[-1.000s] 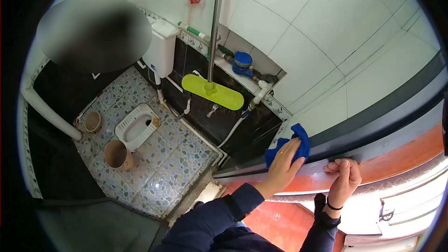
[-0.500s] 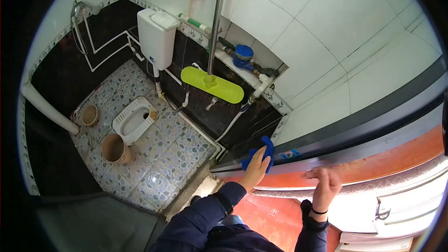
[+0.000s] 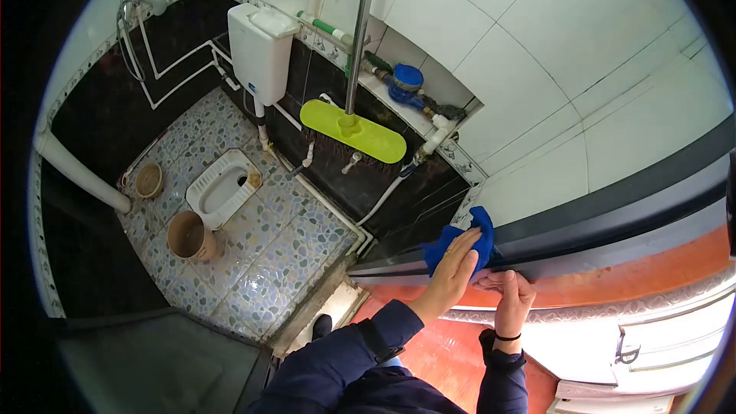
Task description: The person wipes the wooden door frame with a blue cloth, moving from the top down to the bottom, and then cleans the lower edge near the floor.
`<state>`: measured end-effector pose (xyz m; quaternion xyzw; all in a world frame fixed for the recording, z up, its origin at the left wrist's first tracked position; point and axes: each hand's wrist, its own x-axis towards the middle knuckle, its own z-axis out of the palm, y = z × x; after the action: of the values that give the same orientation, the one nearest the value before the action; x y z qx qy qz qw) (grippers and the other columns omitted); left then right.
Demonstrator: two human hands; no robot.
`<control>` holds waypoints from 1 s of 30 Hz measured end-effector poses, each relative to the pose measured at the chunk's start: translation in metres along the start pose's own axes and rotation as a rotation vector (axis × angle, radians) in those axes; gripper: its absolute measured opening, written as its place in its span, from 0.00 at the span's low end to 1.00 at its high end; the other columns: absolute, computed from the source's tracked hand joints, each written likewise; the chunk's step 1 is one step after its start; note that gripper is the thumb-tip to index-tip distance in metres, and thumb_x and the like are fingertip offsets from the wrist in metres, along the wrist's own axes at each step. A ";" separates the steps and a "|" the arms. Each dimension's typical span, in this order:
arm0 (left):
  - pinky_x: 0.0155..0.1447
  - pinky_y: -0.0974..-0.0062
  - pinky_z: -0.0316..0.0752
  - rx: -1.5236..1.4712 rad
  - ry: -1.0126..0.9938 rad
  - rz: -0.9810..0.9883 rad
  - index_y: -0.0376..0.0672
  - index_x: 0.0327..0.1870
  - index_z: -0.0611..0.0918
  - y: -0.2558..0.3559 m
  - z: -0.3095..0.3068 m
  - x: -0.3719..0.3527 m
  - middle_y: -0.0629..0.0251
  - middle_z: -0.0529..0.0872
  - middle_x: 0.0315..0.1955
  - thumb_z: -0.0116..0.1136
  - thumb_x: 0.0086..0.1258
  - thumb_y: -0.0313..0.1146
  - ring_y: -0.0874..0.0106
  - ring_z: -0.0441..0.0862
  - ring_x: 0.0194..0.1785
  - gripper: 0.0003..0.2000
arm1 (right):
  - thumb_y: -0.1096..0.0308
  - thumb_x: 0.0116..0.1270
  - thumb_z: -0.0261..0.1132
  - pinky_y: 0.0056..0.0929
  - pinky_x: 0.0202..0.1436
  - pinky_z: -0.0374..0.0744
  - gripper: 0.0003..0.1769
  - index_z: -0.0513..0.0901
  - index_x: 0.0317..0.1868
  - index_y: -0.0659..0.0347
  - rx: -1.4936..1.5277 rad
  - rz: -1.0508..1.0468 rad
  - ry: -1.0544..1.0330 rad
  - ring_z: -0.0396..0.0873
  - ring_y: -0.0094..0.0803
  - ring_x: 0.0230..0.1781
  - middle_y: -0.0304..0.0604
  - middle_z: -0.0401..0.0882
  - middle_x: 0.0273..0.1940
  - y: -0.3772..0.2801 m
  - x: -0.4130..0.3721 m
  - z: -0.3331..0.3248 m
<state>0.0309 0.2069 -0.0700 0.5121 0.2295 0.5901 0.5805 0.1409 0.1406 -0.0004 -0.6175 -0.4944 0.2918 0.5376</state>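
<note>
In the head view my left hand [image 3: 451,274] holds a blue cloth [image 3: 483,236] against the dark grey door frame [image 3: 552,239]. Its fingers lie over the cloth, bunched around them. Close to its right, my right hand [image 3: 512,295] touches the lower edge of the frame with fingers stretched out and no object in it. Both hands are near the frame's left end, and the left hand and cloth cover part of its surface.
A lime-green broom head [image 3: 353,132] on a metal pole hangs before the tiled wall. Beyond are a white cistern [image 3: 259,54], squat toilet [image 3: 222,188], brown bucket [image 3: 190,236], small bowl [image 3: 149,181] and blue water meter [image 3: 408,77]. White cabinets [image 3: 667,345] stand at right.
My left hand and the blue cloth have moved right along the frame, over where a small sticker showed. My right hand has shifted slightly left, and the hands are now closer together.
</note>
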 end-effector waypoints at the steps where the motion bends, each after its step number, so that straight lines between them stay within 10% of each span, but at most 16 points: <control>1: 0.74 0.64 0.54 0.013 0.000 0.008 0.31 0.66 0.70 -0.004 -0.001 0.000 0.47 0.71 0.65 0.40 0.80 0.41 0.55 0.64 0.71 0.23 | 0.63 0.77 0.55 0.31 0.39 0.83 0.20 0.82 0.33 0.73 0.036 0.010 -0.004 0.85 0.35 0.30 0.50 0.85 0.30 0.000 0.001 0.000; 30: 0.67 0.71 0.64 0.197 0.156 -0.648 0.31 0.64 0.70 -0.210 -0.064 -0.058 0.48 0.77 0.60 0.36 0.81 0.46 0.60 0.73 0.65 0.26 | 0.63 0.77 0.53 0.34 0.36 0.85 0.22 0.80 0.30 0.72 -0.068 -0.019 -0.014 0.85 0.39 0.26 0.52 0.84 0.26 0.007 0.003 -0.003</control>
<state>0.0579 0.2206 -0.2956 0.4196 0.4797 0.3874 0.6662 0.1473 0.1428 -0.0060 -0.6285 -0.5137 0.2740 0.5158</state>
